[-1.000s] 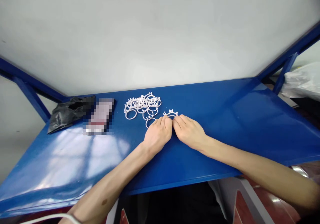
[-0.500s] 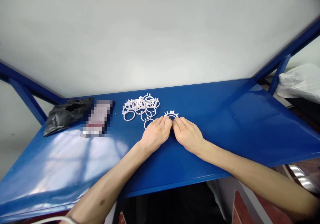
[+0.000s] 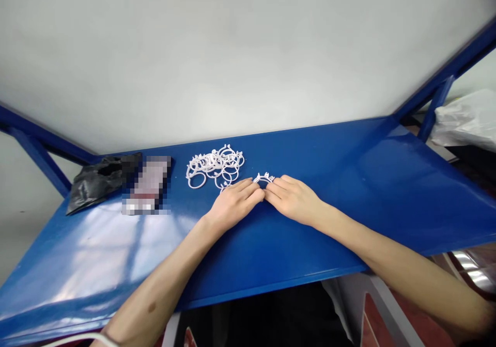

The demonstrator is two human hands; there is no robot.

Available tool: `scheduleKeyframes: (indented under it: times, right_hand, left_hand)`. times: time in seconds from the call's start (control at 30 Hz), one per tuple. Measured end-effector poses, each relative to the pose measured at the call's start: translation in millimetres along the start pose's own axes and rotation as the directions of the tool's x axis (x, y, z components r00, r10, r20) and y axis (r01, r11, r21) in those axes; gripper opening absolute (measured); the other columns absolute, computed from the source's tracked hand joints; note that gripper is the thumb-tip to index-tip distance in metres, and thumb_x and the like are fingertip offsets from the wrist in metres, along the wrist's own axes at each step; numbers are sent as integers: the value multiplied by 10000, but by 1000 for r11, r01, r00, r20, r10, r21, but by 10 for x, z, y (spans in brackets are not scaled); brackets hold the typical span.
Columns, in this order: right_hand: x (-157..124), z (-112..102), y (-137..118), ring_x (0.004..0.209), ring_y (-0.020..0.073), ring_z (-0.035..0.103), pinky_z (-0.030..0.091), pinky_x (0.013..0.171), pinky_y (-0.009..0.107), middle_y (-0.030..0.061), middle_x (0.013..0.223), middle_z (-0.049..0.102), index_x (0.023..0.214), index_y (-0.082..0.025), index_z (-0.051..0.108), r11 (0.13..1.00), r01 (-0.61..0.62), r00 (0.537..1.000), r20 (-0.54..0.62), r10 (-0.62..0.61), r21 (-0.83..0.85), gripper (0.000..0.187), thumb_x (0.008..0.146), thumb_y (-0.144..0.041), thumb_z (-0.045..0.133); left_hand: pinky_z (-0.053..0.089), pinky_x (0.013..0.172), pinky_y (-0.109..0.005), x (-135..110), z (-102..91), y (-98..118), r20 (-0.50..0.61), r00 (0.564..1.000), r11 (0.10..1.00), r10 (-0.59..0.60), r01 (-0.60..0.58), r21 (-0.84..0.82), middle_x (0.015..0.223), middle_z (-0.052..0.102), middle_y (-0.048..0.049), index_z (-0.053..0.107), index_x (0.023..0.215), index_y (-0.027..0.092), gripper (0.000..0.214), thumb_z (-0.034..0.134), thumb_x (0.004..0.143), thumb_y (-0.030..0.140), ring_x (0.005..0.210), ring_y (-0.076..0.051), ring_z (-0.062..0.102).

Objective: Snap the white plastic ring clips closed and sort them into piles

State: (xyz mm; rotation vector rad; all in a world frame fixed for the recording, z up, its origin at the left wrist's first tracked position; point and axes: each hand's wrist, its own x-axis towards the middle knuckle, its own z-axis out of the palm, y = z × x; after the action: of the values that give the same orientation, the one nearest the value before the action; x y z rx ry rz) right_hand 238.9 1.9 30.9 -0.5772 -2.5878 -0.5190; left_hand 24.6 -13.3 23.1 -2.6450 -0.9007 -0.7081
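Between both hands is a white plastic ring (image 3: 265, 177) with small prongs along its far edge; its near part is hidden by fingers. My left hand (image 3: 235, 202) is closed on the ring's left side. On the right side, my right hand (image 3: 293, 198) grips the same ring with fingers pressed together. The hands almost meet at their fingertips, low over the blue table (image 3: 271, 249). Beyond my left hand lies a tangled pile of similar white rings (image 3: 212, 163), one of them partly covered by that hand.
To the left lie a crumpled black plastic bag (image 3: 93, 184) and a blurred-out flat rectangular object (image 3: 149, 184). A pale wall (image 3: 248, 58) rises behind the table, with blue frame bars (image 3: 437, 99) at both sides. A translucent bag (image 3: 467, 120) is beyond the right end.
My hands have drawn slightly apart, with the fingers straighter. More of the white ring shows between them. The pile of rings lies as before, while the view has shifted a little.
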Motion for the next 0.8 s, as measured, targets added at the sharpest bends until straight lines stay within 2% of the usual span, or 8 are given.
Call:
scheduleKeyframes:
  times: [0.1,0.23,0.33,0.43,0.5,0.6,0.7,0.8]
  right_hand:
    - [37,13,-87,685,175,502,364,672,337,36,699,602,767,-147,637,996,-73,997,-38,71,-54,351,1025,-67,414]
    - [24,34,-99,708,177,539,397,683,337,53,761,653,811,-138,661,996,-89,996,1,89,-16,342,1023,-58,405]
    - [-12,35,-72,825,188,622,465,732,337,107,1000,730,1005,-104,695,997,-63,998,-9,64,42,287,1034,-82,411]
    - [-36,6,-55,1024,204,659,533,833,340,135,1298,668,1249,-123,642,991,-93,994,-45,97,94,294,1037,-114,438]
    - [-40,-20,-44,1071,201,663,562,869,346,127,1350,635,1304,-168,618,977,-158,984,-56,168,146,311,1039,-149,456]
    - [-44,-39,3,992,185,687,596,853,352,126,1291,642,1280,-184,632,937,-265,960,-26,278,226,285,1044,-221,475]
    - [-67,-12,96,883,179,692,616,786,359,124,1234,636,1271,-168,631,894,-368,929,76,361,257,294,1040,-290,495]
    - [-105,32,207,924,217,681,617,806,396,126,1226,616,1284,-157,622,843,-482,873,203,443,237,320,1017,-313,538]
  left_hand:
    - [415,569,-264,36,28,64,-56,997,992,-50,56,117,652,547,10,503,697,193,382,340,1032,111,586,-130,479]
    - [430,610,-258,27,16,78,-39,998,991,-54,59,120,702,590,0,512,716,193,368,339,1024,90,637,-133,509]
    - [509,720,-252,-16,-3,19,-15,998,996,-53,54,68,813,659,-14,572,797,190,335,347,1031,105,753,-135,589]
    - [547,920,-312,-75,-15,-93,-28,996,996,-91,91,15,936,707,-46,623,955,179,317,333,1015,68,908,-160,635]
    - [547,960,-359,-113,-29,-180,-28,985,986,-168,168,11,987,723,-71,634,1077,175,310,361,991,53,1004,-198,637]
    - [527,992,-449,-155,-76,-293,-34,943,942,-332,333,49,1151,717,-106,628,1203,197,307,479,952,102,1139,-270,599]
    - [460,1056,-524,-176,-138,-357,-91,866,863,-492,499,81,1367,622,-129,618,1248,204,333,559,922,171,1235,-319,536]
    - [452,1026,-548,-187,-182,-386,-166,773,772,-613,630,84,1298,650,-132,662,1135,209,226,562,934,232,1204,-332,541]
